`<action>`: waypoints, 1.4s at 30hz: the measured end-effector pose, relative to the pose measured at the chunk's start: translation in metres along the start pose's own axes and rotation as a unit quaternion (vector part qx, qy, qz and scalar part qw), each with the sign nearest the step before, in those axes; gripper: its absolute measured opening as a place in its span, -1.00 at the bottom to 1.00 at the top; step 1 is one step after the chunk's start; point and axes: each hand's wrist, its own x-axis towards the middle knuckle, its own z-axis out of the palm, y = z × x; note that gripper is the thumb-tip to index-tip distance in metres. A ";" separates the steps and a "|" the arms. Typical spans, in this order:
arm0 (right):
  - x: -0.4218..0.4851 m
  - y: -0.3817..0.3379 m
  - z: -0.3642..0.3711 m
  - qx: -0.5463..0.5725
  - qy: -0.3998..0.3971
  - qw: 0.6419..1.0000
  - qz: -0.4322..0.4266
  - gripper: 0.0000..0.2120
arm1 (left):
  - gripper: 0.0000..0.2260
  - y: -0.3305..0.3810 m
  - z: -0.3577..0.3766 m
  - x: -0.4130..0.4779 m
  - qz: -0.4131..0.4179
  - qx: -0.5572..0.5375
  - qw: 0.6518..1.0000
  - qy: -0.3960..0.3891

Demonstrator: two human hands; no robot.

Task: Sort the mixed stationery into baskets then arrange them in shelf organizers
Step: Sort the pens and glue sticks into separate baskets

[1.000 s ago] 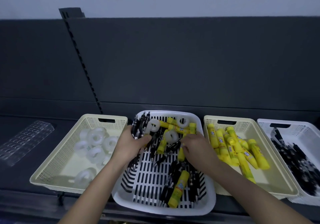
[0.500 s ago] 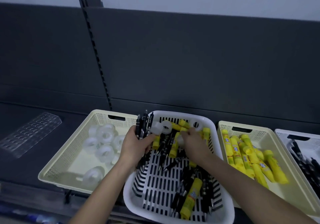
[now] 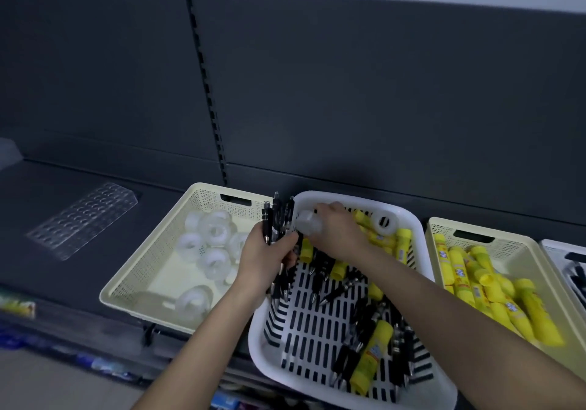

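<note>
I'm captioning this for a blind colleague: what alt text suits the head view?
A person's left hand grips a bundle of black pens and the right hand pinches a clear tape roll over a white slotted basket of mixed stationery. A cream basket of tape rolls sits to its left, one of yellow glue sticks to its right.

place: shop | evidence: slotted gondola shelving point(image 3: 211, 92), clear display organizer point(image 3: 83, 219)
</note>
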 end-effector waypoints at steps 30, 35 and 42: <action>0.039 -0.109 0.000 0.188 -0.003 0.978 -0.088 -0.79 | -0.88 0.013 -0.107 0.009 0.030 0.043 0.977 0.208; 0.045 -0.123 0.011 0.176 -0.066 0.979 -0.082 -0.81 | -0.86 0.007 -0.118 0.003 0.003 -0.047 0.981 0.189; 0.026 -0.083 -0.018 0.191 0.017 0.980 -0.055 -0.72 | -0.85 0.012 -0.102 0.005 0.024 -0.046 0.993 0.104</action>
